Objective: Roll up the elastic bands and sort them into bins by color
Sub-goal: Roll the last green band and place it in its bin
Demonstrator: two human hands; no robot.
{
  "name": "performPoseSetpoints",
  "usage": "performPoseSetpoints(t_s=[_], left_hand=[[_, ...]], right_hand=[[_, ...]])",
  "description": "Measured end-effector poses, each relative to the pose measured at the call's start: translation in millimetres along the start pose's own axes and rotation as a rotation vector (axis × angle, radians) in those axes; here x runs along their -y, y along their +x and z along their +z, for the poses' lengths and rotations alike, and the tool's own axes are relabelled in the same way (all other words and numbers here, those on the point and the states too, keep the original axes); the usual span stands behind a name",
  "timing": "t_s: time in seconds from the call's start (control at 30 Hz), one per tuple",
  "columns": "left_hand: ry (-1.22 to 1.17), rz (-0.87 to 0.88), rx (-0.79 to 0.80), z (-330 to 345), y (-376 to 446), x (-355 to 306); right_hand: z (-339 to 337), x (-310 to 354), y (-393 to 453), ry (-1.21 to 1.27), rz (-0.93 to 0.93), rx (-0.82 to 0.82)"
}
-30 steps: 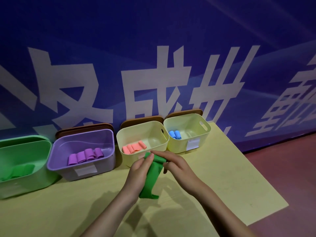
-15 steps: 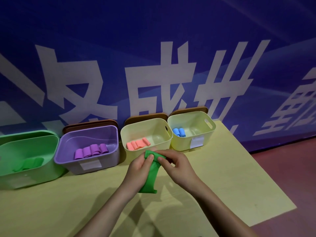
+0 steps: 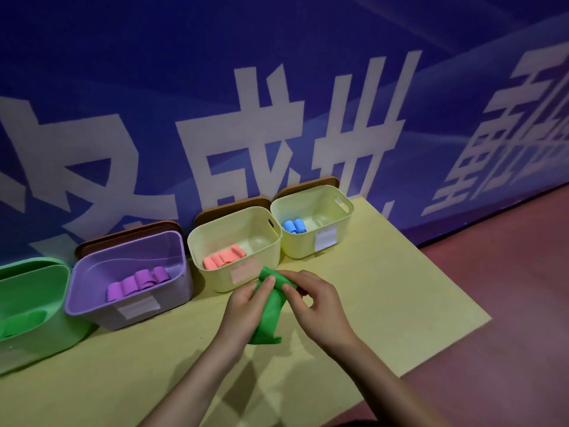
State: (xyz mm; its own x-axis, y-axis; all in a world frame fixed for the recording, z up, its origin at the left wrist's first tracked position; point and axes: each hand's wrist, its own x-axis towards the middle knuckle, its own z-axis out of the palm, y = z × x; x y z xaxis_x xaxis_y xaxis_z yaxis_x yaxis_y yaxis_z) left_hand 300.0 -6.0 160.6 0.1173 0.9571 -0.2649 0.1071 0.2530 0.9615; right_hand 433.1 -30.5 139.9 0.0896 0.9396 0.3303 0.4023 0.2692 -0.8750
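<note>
A green elastic band (image 3: pixel 268 315) hangs over the table between both hands, its top end rolled up. My left hand (image 3: pixel 246 306) pinches the roll from the left. From the right, my right hand (image 3: pixel 317 306) grips the same rolled end with curled fingers. The band's loose tail reaches down to the tabletop. Along the wall stand a green bin (image 3: pixel 18 349) with green rolls, a purple bin (image 3: pixel 92 278) with purple rolls, a pale yellow bin (image 3: pixel 271 241) with pink rolls, and a second pale yellow bin (image 3: pixel 348 211) with two blue rolls.
The bins sit on a yellow table (image 3: pixel 400 303) pushed against a blue banner wall (image 3: pixel 277 87). Brown lids (image 3: pixel 129 235) lean behind the bins. The table's right edge drops to a red floor (image 3: pixel 508 303).
The rolled top of the green band has grown and its hanging tail has shortened. The camera view has shifted slightly, so the bins sit lower and further right.
</note>
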Motion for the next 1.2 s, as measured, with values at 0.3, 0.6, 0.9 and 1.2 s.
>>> performPoseSetpoints(t_s=[0.3, 0.6, 0.9, 1.2], left_hand=[[-0.012, -0.017, 0.067, 23, -18, -3], [-0.042, -0.019, 0.255, 42, -33, -4], [-0.001, 0.110, 0.320, 36, -32, 6], [-0.055, 0.040, 0.160, 22, -24, 20]], right_hand=[[-17, 0, -27, -0.100, -0.045, -0.106], [-50, 8, -47, 0.114, 0.190, -0.056], [-41, 12, -49, 0.293, 0.353, -0.041], [-11, 13, -39, 0.082, 0.172, -0.049]])
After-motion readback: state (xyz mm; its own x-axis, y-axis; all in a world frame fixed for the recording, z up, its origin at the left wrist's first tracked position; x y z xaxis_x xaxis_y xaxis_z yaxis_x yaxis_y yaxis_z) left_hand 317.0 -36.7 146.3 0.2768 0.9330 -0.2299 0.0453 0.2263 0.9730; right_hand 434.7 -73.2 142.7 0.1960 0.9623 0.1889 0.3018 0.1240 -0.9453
